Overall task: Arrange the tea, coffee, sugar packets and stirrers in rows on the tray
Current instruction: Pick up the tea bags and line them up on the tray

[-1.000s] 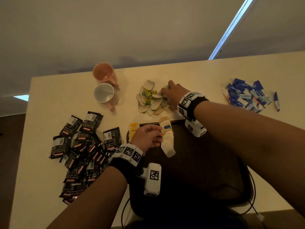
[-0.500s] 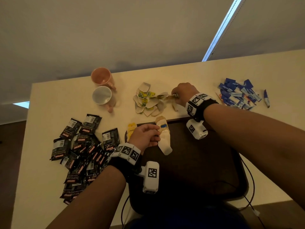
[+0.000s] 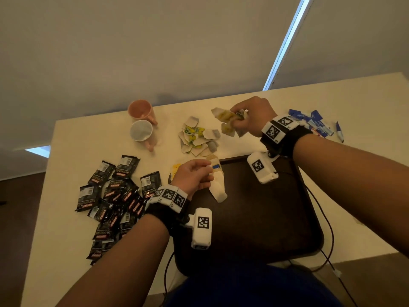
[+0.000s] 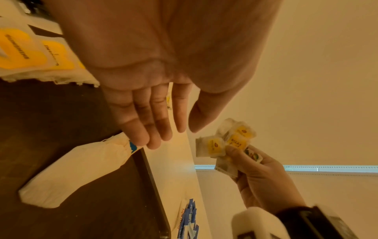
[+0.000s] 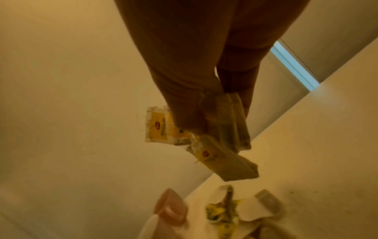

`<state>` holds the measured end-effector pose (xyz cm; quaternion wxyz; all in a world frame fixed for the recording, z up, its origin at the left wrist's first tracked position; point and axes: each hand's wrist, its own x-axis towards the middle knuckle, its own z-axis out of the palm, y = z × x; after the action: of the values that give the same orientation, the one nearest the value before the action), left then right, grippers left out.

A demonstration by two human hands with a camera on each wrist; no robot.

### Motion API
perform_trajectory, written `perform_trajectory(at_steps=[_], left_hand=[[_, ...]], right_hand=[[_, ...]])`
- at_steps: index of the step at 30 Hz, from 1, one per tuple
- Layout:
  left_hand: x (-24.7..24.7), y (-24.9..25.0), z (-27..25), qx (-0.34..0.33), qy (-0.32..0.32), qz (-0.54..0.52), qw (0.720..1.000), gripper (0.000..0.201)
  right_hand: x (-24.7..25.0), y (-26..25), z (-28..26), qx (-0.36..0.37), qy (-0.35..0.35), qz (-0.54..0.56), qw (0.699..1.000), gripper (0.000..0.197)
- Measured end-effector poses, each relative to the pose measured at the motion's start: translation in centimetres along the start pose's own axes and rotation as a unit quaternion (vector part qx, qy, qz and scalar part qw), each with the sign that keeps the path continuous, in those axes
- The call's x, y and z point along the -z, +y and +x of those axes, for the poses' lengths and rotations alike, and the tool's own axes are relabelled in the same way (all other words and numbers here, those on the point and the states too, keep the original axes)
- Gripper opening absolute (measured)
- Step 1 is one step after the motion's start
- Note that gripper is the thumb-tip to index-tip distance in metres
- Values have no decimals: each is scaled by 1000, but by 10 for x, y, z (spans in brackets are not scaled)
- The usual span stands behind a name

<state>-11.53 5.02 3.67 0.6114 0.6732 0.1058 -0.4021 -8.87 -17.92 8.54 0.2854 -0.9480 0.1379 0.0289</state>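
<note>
My right hand [image 3: 241, 120] is raised above the table and grips a bunch of yellow-labelled tea bags [image 3: 228, 122], which also show in the wrist views [image 5: 214, 137] [image 4: 227, 142]. More tea bags [image 3: 197, 138] lie in a loose pile below it. My left hand [image 3: 205, 173] hovers at the far left corner of the dark brown tray [image 3: 254, 218]. Its fingers [image 4: 143, 129] are straight, the tips touching a white paper packet [image 4: 77, 174] with a blue mark that lies on the tray. Black coffee sachets [image 3: 115, 196] are heaped at the left, blue sugar packets [image 3: 314, 122] at the far right.
A pink mug [image 3: 141, 111] and a white mug [image 3: 141, 130] lie on their sides at the back left. Yellow-printed packets [image 4: 30, 51] sit by the tray's left corner. Cables run along the tray's right edge. The table's far edge is close behind the mugs.
My right hand has come up off the tea pile, moving right with a bunch of tea bags in its grip. My left hand has stayed at the white packet.
</note>
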Motion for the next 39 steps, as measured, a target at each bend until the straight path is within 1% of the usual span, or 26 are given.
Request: perform_trajectory(at_steps=[1,2,5,6,9,12,13,14,15,18,19,20,22,24,26,28,30,33,36,38,39], left_hand=[[0,2,-1,-11,5,-3,1000,20],[-1,5,-1,-22,10,-8,1000,30],[-1,13,-6,-55,8,-12,998,78],[-1,15,-7,-66,1,-13,998,86],[1,14,-10,-102,-41,-57,992,80],[4,6,-14,-81,-136,-142,977,100],[5,3,-16,-73,-164,-166,970,102],[4,0,-19,-68,-181,-185,963,96],[4,-2,-21,-62,-186,-202,960,87],[4,-6,-28,-50,-162,-234,957,51],[3,-6,-31,-49,-151,-239,958,43],[3,-7,-33,-48,-142,-241,959,40],[4,-7,-35,-37,-126,-244,961,43],[4,-6,-34,-23,-106,-240,965,51],[4,-6,-35,-13,-81,-229,970,60],[5,-6,-35,-8,-62,-224,973,61],[6,-8,-35,-9,-51,-224,973,57],[8,-10,-33,-6,-35,-232,972,42],[11,-11,-33,-2,-7,-227,974,37],[12,-12,-33,-4,9,-221,975,36],[13,-12,-33,-6,16,-219,976,36]], right_hand=[[2,-6,-5,12,-2,13,1000,32],[3,-11,-10,24,-9,24,999,31],[2,-27,-27,53,-50,64,995,27],[1,-31,-33,64,-69,84,992,24],[-2,-44,-49,78,-129,149,977,20],[-7,-53,-60,81,-172,174,966,19],[-9,-55,-62,82,-184,172,964,21],[-11,-56,-64,83,-194,166,963,23],[-13,-57,-66,87,-201,159,963,25],[-16,-58,-70,89,-208,152,962,30],[-17,-58,-71,88,-212,151,962,31],[-19,-58,-72,89,-216,147,961,32],[-24,-58,-75,102,-219,129,962,30],[-31,-57,-76,115,-212,118,963,31],[-38,-55,-76,103,-200,102,969,37],[-43,-53,-77,77,-191,86,975,41],[-46,-52,-76,71,-182,73,978,40],[-48,-50,-77,72,-181,108,975,34],[-47,-48,-79,66,-174,158,970,34],[-45,-47,-81,31,-171,205,963,35],[-45,-47,-82,5,-177,247,953,34]])
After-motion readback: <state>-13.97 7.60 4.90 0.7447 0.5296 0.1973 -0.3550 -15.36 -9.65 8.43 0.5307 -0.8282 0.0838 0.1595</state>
